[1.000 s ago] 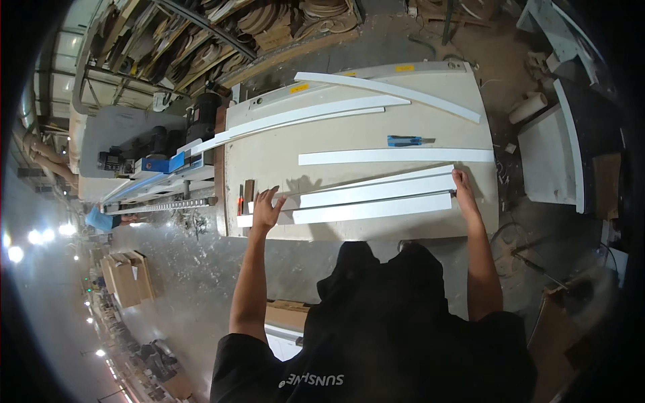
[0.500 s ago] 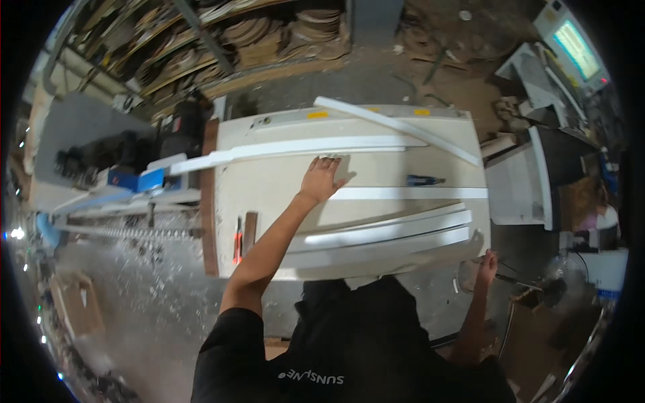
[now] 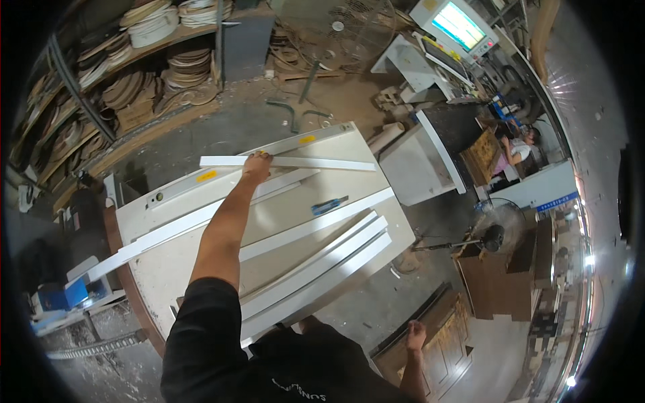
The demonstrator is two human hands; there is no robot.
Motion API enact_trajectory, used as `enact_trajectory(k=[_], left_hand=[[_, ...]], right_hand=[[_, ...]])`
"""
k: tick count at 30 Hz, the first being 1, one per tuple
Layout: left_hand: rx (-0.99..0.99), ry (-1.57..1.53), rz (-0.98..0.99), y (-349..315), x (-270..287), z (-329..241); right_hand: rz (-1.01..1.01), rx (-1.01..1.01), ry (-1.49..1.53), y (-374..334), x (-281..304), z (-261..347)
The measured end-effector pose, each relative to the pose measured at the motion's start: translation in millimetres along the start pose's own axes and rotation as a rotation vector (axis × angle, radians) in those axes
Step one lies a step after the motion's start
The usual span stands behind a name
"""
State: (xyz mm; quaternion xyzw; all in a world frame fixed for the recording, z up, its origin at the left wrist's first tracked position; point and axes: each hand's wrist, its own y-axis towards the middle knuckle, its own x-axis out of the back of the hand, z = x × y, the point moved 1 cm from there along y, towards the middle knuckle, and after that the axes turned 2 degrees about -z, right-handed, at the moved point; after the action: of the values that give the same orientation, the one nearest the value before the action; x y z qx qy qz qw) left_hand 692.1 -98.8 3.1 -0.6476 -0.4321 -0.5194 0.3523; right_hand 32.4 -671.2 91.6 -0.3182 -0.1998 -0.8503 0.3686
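My left hand (image 3: pixel 257 166) reaches across the worktable (image 3: pixel 289 201), its fingers closed around a white strip (image 3: pixel 322 163) near the far edge. That strip lies crosswise over a long level-like bar (image 3: pixel 269 149) with yellow labels. Off the table at the lower right hangs my right hand (image 3: pixel 416 334), fingers curled together, with nothing visible in it. A blue utility knife (image 3: pixel 329 205) rests on the tabletop. More white strips (image 3: pixel 316 223) lie lengthwise across the table, and several slightly bowed ones (image 3: pixel 349 247) sit close to my body. My left arm hides part of them.
Left of the table stands a machine with a blue block (image 3: pixel 77 292). Shelves (image 3: pixel 168 40) with curved stacked pieces run along the far left. A lit monitor (image 3: pixel 459 27), a seated person (image 3: pixel 516 149), a fan (image 3: pixel 492 238) and brown boards (image 3: pixel 494 275) are to the right.
My left hand has moved from the middle strips to the far strip and closed on it. My right hand has left the table corner. The view has turned to the right.
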Motion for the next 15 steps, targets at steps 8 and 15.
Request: enact_trajectory(k=[8,15], left_hand=[[-0.046,-0.038,-0.066,-31,39,3],[0.095,-0.043,-0.190,-217,81,57]], right_hand=[[0.299,-0.661,-0.567,-120,3,-40],[0.250,-0.629,-0.606,-134,10,-66]])
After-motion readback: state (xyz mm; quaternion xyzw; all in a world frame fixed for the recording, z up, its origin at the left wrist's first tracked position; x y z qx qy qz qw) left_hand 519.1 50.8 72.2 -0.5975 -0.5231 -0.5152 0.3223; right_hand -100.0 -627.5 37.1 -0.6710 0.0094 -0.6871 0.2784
